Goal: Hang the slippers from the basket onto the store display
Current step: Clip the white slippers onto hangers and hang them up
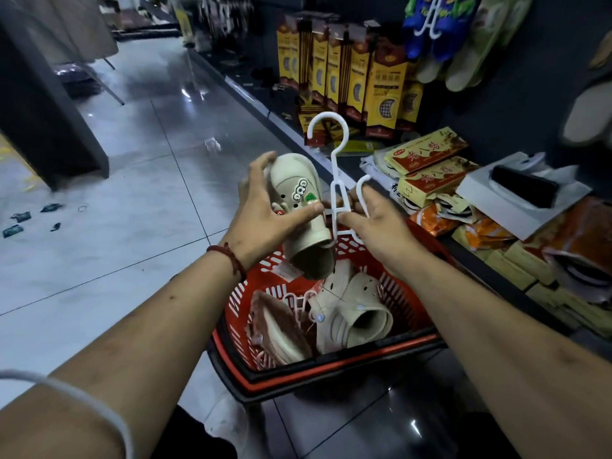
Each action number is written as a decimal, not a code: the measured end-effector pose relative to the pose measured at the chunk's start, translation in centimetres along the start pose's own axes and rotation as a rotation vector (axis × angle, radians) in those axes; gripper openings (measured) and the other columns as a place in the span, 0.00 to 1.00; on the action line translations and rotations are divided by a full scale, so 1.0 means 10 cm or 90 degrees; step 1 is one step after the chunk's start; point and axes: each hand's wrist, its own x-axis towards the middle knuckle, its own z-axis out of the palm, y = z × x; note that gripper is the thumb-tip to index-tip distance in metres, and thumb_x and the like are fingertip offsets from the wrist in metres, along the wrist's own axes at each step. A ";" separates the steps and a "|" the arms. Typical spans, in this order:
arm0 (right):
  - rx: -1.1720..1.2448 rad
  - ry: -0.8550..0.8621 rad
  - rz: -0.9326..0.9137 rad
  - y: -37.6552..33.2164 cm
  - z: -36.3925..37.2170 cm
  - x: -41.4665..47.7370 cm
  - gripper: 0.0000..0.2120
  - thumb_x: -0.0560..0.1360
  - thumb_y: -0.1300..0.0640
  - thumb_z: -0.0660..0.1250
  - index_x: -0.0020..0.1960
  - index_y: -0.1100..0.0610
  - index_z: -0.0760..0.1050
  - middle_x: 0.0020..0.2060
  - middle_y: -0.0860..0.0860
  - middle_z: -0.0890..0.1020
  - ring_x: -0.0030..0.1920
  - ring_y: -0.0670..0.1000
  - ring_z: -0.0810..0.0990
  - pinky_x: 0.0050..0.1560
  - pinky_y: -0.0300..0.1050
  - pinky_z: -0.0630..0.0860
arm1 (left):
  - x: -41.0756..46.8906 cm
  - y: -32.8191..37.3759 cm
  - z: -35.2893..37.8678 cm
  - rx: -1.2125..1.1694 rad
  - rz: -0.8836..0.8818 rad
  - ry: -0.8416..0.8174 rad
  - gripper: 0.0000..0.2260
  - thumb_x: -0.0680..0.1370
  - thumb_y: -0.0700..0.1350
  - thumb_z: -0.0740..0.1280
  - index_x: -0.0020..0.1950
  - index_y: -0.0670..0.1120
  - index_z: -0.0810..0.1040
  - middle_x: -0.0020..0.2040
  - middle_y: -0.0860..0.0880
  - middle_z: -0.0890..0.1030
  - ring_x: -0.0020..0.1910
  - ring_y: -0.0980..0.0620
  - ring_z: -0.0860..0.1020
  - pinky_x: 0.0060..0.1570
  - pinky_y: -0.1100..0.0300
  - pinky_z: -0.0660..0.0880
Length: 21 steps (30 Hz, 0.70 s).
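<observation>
My left hand grips a beige clog slipper with charms on its top, held above the red basket. My right hand pinches a white plastic hanger just right of the slipper, hook pointing up. The hanger's lower bar touches the slipper's side. In the basket lie another beige clog, a pink slipper and a second white hanger. Blue and pale green slippers hang on the dark display wall at the upper right.
A low shelf on the right carries yellow and red insole packs and a white box. Tall yellow packs stand further back. The tiled aisle floor stretches left, with small litter and a dark shelf unit.
</observation>
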 end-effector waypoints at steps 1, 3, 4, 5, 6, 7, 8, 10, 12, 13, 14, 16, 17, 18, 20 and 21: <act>0.000 -0.009 -0.003 0.00 0.02 0.00 0.08 0.77 0.64 0.69 0.53 0.54 0.78 0.48 0.51 0.86 0.49 0.48 0.84 0.50 0.42 0.79 | 0.01 0.01 -0.01 0.036 0.017 0.002 0.40 0.67 0.63 0.77 0.73 0.64 0.60 0.73 0.49 0.61 0.69 0.50 0.69 0.70 0.56 0.69; 0.000 -0.030 -0.013 0.01 0.05 0.01 0.09 0.77 0.65 0.69 0.54 0.53 0.78 0.47 0.49 0.85 0.48 0.44 0.84 0.48 0.36 0.77 | 0.06 0.05 -0.05 0.102 0.045 -0.020 0.32 0.69 0.67 0.73 0.70 0.67 0.66 0.75 0.51 0.60 0.75 0.47 0.61 0.73 0.51 0.63; 0.001 -0.042 -0.017 0.02 0.07 0.01 0.11 0.77 0.65 0.68 0.54 0.52 0.78 0.47 0.48 0.85 0.47 0.43 0.84 0.48 0.35 0.77 | 0.08 0.08 -0.08 0.118 0.055 -0.037 0.28 0.70 0.69 0.70 0.69 0.68 0.69 0.75 0.52 0.62 0.75 0.47 0.61 0.73 0.48 0.63; 0.002 -0.054 -0.016 0.04 0.09 0.01 0.11 0.77 0.66 0.68 0.55 0.53 0.78 0.48 0.48 0.85 0.48 0.42 0.84 0.49 0.36 0.77 | 0.10 0.10 -0.10 0.106 0.065 -0.049 0.26 0.71 0.70 0.68 0.68 0.67 0.71 0.73 0.53 0.65 0.74 0.48 0.64 0.72 0.46 0.65; 0.002 -0.066 -0.012 0.06 0.11 0.02 0.11 0.77 0.66 0.68 0.56 0.54 0.78 0.49 0.49 0.85 0.50 0.44 0.84 0.53 0.40 0.78 | 0.12 0.13 -0.12 0.060 0.067 -0.052 0.25 0.72 0.69 0.68 0.67 0.64 0.74 0.70 0.55 0.70 0.71 0.50 0.68 0.70 0.46 0.70; -0.001 -0.077 -0.010 0.08 0.14 0.02 0.11 0.76 0.65 0.68 0.57 0.55 0.78 0.51 0.50 0.85 0.52 0.48 0.84 0.57 0.47 0.79 | 0.14 0.16 -0.13 -0.003 0.060 -0.044 0.22 0.73 0.66 0.69 0.65 0.61 0.77 0.67 0.55 0.74 0.67 0.53 0.73 0.66 0.47 0.74; -0.005 -0.087 -0.011 0.11 0.17 0.03 0.12 0.76 0.64 0.69 0.58 0.56 0.78 0.52 0.52 0.85 0.53 0.52 0.84 0.60 0.55 0.78 | 0.15 0.20 -0.12 -0.062 0.047 -0.020 0.18 0.75 0.61 0.70 0.62 0.57 0.79 0.63 0.55 0.79 0.63 0.54 0.77 0.62 0.50 0.77; -0.005 -0.099 -0.018 0.16 0.23 0.03 0.12 0.75 0.62 0.69 0.57 0.57 0.77 0.51 0.55 0.85 0.54 0.58 0.84 0.60 0.63 0.77 | 0.16 0.29 -0.11 -0.167 0.010 0.066 0.06 0.77 0.53 0.72 0.51 0.53 0.83 0.52 0.51 0.85 0.53 0.53 0.82 0.55 0.55 0.79; -0.008 -0.101 -0.019 0.20 0.27 0.03 0.10 0.75 0.63 0.69 0.56 0.57 0.78 0.51 0.56 0.85 0.54 0.59 0.83 0.60 0.64 0.77 | 0.19 0.30 -0.10 -0.236 -0.020 0.148 0.05 0.76 0.49 0.74 0.43 0.49 0.82 0.46 0.46 0.85 0.48 0.47 0.83 0.49 0.54 0.80; -0.011 -0.104 -0.018 0.21 0.28 0.03 0.10 0.75 0.63 0.69 0.55 0.56 0.77 0.51 0.55 0.85 0.54 0.58 0.83 0.60 0.64 0.77 | 0.21 0.29 -0.10 -0.264 -0.025 0.163 0.07 0.75 0.47 0.75 0.43 0.48 0.79 0.45 0.43 0.84 0.46 0.43 0.83 0.46 0.54 0.80; -0.016 -0.108 -0.021 0.23 0.29 0.03 0.08 0.76 0.63 0.69 0.54 0.55 0.77 0.50 0.55 0.84 0.54 0.58 0.83 0.60 0.64 0.77 | 0.22 0.29 -0.11 -0.290 -0.026 0.168 0.09 0.75 0.46 0.75 0.44 0.48 0.75 0.44 0.43 0.82 0.44 0.42 0.82 0.44 0.55 0.80; -0.046 -0.121 -0.035 0.27 0.31 0.02 0.06 0.75 0.61 0.69 0.51 0.54 0.75 0.48 0.56 0.83 0.52 0.59 0.83 0.58 0.63 0.77 | 0.24 0.30 -0.11 -0.307 -0.026 0.156 0.12 0.76 0.45 0.74 0.49 0.49 0.71 0.46 0.45 0.78 0.41 0.47 0.80 0.40 0.58 0.80; -0.064 -0.125 -0.036 0.28 0.32 0.02 0.05 0.75 0.61 0.69 0.49 0.53 0.74 0.46 0.56 0.83 0.49 0.58 0.83 0.55 0.61 0.79 | 0.25 0.31 -0.11 -0.286 -0.026 0.146 0.11 0.77 0.46 0.73 0.51 0.49 0.72 0.47 0.46 0.78 0.42 0.50 0.79 0.40 0.58 0.80; -0.078 -0.127 -0.034 0.28 0.31 0.01 0.06 0.76 0.61 0.70 0.48 0.54 0.74 0.44 0.56 0.82 0.46 0.57 0.82 0.52 0.58 0.79 | 0.25 0.32 -0.10 -0.253 -0.021 0.135 0.09 0.78 0.47 0.72 0.53 0.50 0.73 0.48 0.48 0.78 0.41 0.53 0.78 0.38 0.61 0.79; -0.088 -0.136 -0.014 0.27 0.27 -0.01 0.06 0.77 0.60 0.71 0.50 0.56 0.74 0.44 0.55 0.82 0.44 0.55 0.82 0.48 0.55 0.78 | 0.26 0.34 -0.10 -0.203 0.006 0.124 0.04 0.80 0.46 0.70 0.52 0.51 0.76 0.48 0.53 0.78 0.40 0.59 0.76 0.36 0.67 0.74; -0.095 -0.148 0.013 0.27 0.23 -0.02 0.09 0.76 0.59 0.73 0.53 0.57 0.74 0.46 0.55 0.83 0.45 0.55 0.83 0.48 0.56 0.79 | 0.26 0.34 -0.12 -0.195 0.023 0.123 0.03 0.80 0.46 0.69 0.51 0.52 0.76 0.47 0.54 0.78 0.40 0.61 0.76 0.37 0.67 0.74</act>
